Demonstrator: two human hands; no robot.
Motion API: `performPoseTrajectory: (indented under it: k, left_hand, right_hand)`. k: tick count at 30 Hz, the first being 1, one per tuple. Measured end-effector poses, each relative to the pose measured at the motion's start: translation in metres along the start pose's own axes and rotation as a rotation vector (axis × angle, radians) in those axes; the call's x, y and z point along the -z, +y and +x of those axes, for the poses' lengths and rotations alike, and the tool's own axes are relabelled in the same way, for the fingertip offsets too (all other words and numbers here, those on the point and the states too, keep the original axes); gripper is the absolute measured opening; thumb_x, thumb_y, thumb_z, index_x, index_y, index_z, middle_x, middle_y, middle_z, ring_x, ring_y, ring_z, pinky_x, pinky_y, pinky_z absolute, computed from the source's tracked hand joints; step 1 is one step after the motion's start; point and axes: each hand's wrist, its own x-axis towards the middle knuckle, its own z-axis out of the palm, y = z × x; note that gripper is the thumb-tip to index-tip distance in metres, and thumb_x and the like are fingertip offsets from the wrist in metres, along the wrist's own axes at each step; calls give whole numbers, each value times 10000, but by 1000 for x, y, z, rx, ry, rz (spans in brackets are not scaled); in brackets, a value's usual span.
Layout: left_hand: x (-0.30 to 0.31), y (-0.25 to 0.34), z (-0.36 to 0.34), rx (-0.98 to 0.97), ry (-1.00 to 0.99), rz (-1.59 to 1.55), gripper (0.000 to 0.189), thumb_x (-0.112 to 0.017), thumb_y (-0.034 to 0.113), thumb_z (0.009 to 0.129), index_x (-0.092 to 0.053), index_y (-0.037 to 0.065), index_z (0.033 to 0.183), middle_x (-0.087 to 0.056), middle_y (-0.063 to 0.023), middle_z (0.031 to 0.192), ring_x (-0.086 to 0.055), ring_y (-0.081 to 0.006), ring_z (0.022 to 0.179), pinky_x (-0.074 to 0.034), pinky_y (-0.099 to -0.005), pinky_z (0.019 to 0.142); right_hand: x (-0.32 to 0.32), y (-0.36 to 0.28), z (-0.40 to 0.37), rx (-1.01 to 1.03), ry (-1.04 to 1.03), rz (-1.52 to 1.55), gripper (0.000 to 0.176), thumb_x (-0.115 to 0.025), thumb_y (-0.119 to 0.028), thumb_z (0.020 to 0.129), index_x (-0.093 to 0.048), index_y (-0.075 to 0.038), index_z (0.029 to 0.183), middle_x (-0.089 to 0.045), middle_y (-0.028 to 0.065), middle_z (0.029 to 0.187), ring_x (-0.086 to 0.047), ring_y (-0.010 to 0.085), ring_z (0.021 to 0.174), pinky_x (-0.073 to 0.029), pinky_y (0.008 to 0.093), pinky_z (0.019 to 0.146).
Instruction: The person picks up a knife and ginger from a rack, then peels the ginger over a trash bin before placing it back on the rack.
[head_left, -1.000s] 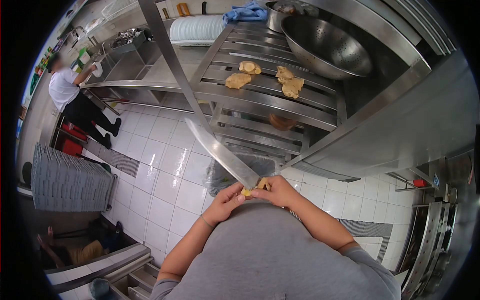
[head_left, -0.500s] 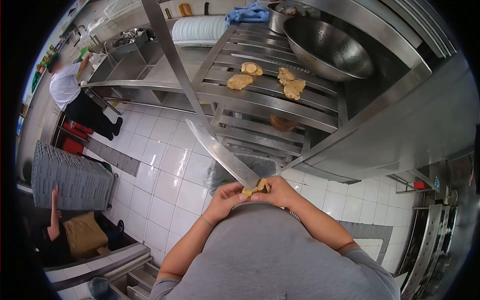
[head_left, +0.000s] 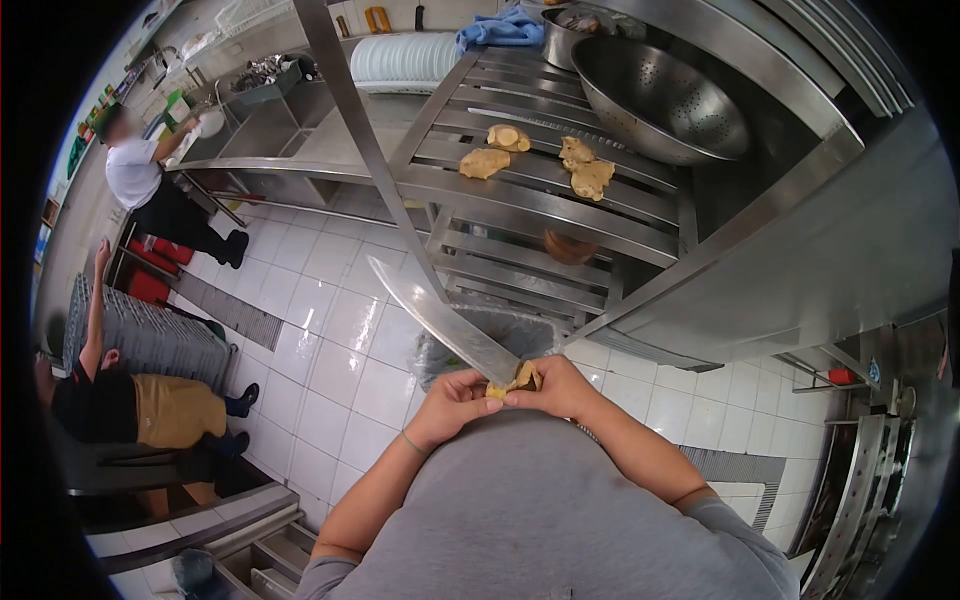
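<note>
In front of my grey shirt, my left hand (head_left: 447, 405) closes its fingers and thumb on a small yellowish piece of ginger (head_left: 496, 391). My right hand (head_left: 556, 386) grips a large knife (head_left: 440, 322), its long blade slanting up and to the left. The blade's near end meets the ginger between my hands; the handle is mostly hidden by my fingers. On the slatted metal rack (head_left: 540, 211) ahead lie several ginger pieces, among them a flat one (head_left: 484, 163), a cut one (head_left: 508, 138) and a knobbly one (head_left: 592, 180).
A big steel colander (head_left: 655, 100) stands on the rack, near a blue cloth (head_left: 498, 30) and stacked white plates (head_left: 404, 62). Beneath my knife is a plastic-lined bin (head_left: 520, 335). One person (head_left: 135, 180) works at the sink; another (head_left: 110, 405) is beside stacked grey crates (head_left: 160, 335).
My hands, the knife and the ginger stay almost in place. At left, the person by the crates has come further into view, arm raised higher. The person at the sink now holds a white plate.
</note>
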Motion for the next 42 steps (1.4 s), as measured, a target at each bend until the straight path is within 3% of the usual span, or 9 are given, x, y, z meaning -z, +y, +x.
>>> performPoseTrajectory:
  k: [16,19,22,25,29,33,35,36,42]
  left_hand:
    - [10,-20,6,-50,6,24,471,-780,35,927,-616,-25,1365,-699,-107,1292,-667,-181,1167,-537,-329,1034]
    - [15,-22,6,-75,87,67,489,-739,85,973,-564,-21,1418,-667,-138,1344,-671,-238,1201,-555,-360,1034]
    - [13,-14,1,-126,109,-218,547,-619,300,1062,-462,-12,1483,-562,-228,1475,-657,-356,1259,-569,-448,1052]
    - [18,-16,-2,-122,93,-387,581,-619,318,1063,-440,-1,1514,-564,-235,1476,-652,-357,1266,-569,-449,1056]
    - [19,-17,-2,-121,88,-416,591,-603,337,1068,-425,6,1524,-553,-241,1488,-649,-354,1270,-558,-450,1071]
    - [16,-14,-1,-141,55,-449,604,-667,316,1034,-449,25,1517,-547,-212,1500,-623,-329,1305,-540,-434,1098]
    - [14,-13,1,-157,50,-445,607,-693,297,1020,-458,33,1514,-557,-192,1490,-618,-313,1308,-536,-426,1104]
    - [13,-13,1,-162,52,-441,612,-717,272,1004,-466,38,1511,-569,-170,1468,-620,-295,1299,-537,-421,1105]
    - [12,-12,4,-171,50,-445,621,-767,229,971,-492,44,1496,-609,-124,1397,-628,-252,1271,-544,-408,1105]
  right_hand:
    - [-12,17,0,106,-20,209,459,-928,-396,774,-782,-34,1015,-759,72,821,-682,137,749,-550,323,721]
    - [-4,1,-4,40,99,269,520,-888,-466,799,-772,-40,1075,-771,103,839,-725,203,757,-564,354,732]
    - [14,-10,-3,158,394,-390,541,-702,-579,915,-722,-38,920,-740,169,873,-712,398,824,-556,468,711]
    - [14,-4,10,150,634,-531,539,-667,-567,948,-681,-42,830,-717,158,851,-699,394,802,-538,487,681]
    - [12,-4,16,199,697,-658,570,-697,-584,928,-691,-26,813,-719,161,830,-699,395,780,-546,472,674]
    - [1,-4,16,47,547,-370,594,-762,-599,881,-709,-11,821,-721,159,783,-702,345,723,-545,426,662]
    - [-3,-16,10,-68,281,-111,618,-814,-614,833,-732,-1,829,-716,154,741,-694,288,689,-536,391,652]
    - [-7,-24,7,-53,268,-39,519,-862,-502,841,-725,-3,807,-658,65,676,-566,143,625,-477,319,595]
    - [-8,-28,7,-38,254,-20,542,-864,-518,828,-731,7,823,-657,85,681,-590,164,638,-488,335,620]
